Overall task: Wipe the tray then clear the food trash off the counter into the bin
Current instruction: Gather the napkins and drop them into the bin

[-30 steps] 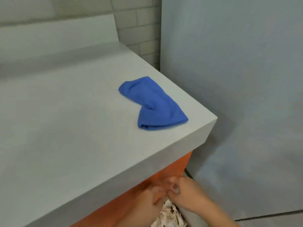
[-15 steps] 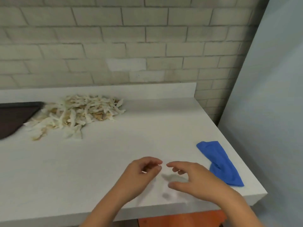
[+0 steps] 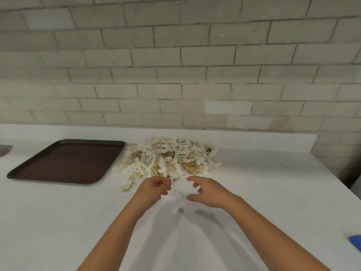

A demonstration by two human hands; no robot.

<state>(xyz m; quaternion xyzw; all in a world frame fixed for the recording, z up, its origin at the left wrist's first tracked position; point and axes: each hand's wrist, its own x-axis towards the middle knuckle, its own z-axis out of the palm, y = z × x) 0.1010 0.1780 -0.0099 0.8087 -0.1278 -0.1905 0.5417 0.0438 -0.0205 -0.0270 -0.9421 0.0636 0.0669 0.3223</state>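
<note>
Most of our view is a pale brick wall (image 3: 175,61); below it a white counter (image 3: 58,222) with a low upstand runs across. On its left lies a dark brown tray (image 3: 66,163), flat, and just beside the tray's right edge sits the heap of food trash (image 3: 168,159), pale strips and tan crumbs. Our hands reach just short of the heap: the right hand (image 3: 210,193) is spread and loose, grasping nothing; the left hand (image 3: 154,189) curls its fingers in, and blur hides whether they pinch anything. A blue cloth (image 3: 356,241) pokes in at the right edge.
</note>
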